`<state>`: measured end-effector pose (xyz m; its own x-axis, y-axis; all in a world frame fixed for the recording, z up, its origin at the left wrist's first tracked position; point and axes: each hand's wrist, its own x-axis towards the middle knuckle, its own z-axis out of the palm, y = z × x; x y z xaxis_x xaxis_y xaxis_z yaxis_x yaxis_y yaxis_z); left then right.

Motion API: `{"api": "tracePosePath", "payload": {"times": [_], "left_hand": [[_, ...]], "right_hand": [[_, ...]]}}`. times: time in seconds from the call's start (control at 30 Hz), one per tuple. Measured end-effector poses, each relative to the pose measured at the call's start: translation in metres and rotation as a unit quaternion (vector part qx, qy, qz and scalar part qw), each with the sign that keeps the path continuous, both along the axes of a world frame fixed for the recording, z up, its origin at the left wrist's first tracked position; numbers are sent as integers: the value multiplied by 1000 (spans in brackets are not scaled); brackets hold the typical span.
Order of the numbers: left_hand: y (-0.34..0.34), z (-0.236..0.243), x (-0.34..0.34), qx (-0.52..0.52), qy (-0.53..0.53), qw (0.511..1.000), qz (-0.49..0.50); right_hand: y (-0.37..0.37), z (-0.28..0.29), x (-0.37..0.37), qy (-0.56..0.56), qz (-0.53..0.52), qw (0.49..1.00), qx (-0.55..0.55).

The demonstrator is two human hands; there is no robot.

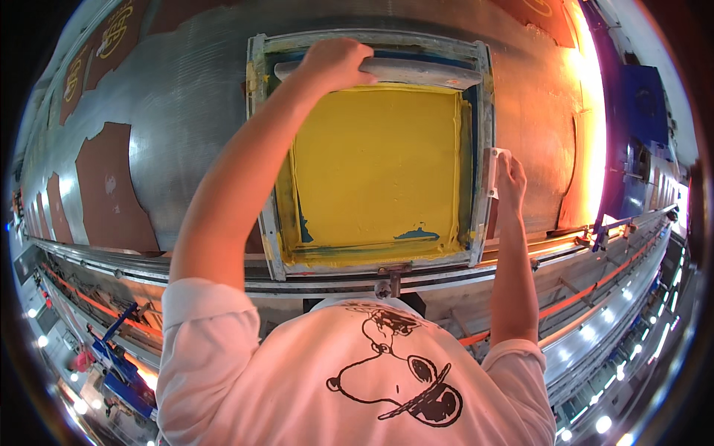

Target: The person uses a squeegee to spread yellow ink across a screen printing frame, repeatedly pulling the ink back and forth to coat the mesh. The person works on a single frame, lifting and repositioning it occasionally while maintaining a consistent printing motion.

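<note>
A screen-printing frame (487, 97) with pale metal rails lies flat in front of me. Thick yellow ink (379, 163) covers most of its mesh, with small blue-green patches showing through near the lower corners. Along the frame's far end lies a long, pale squeegee (428, 74). My left hand (338, 63) reaches across the frame and is closed round the squeegee left of its middle. Outside the right rail, my right hand (512, 178) is wrapped round a white side handle (492, 175). The fingers of both hands are partly hidden.
The frame sits on a long metal table (190, 97). Brown cut fabric pieces (111, 189) lie to the left, some with yellow prints. Bright orange light glows at the right beside blue equipment (643, 104). A metal rail (335, 284) runs along the table's near edge.
</note>
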<state>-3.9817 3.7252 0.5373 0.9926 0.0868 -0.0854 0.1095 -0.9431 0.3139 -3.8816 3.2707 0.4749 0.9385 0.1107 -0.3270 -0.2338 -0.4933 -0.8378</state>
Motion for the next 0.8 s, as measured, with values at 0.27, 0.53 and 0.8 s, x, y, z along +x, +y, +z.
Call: {"api": "tracePosePath", "payload": {"times": [0.27,0.53,0.8], "left_hand": [[38,18,-37,70,163,980,89],[34,-2,-49,108,122,984,77],[-52,20,-135,42,210,971,109]], "right_hand": [[173,69,83,-409,438,768,-226],[201,57,69,-213,456,812,-295],[127,71,-24,-182,475,802,-312]]}}
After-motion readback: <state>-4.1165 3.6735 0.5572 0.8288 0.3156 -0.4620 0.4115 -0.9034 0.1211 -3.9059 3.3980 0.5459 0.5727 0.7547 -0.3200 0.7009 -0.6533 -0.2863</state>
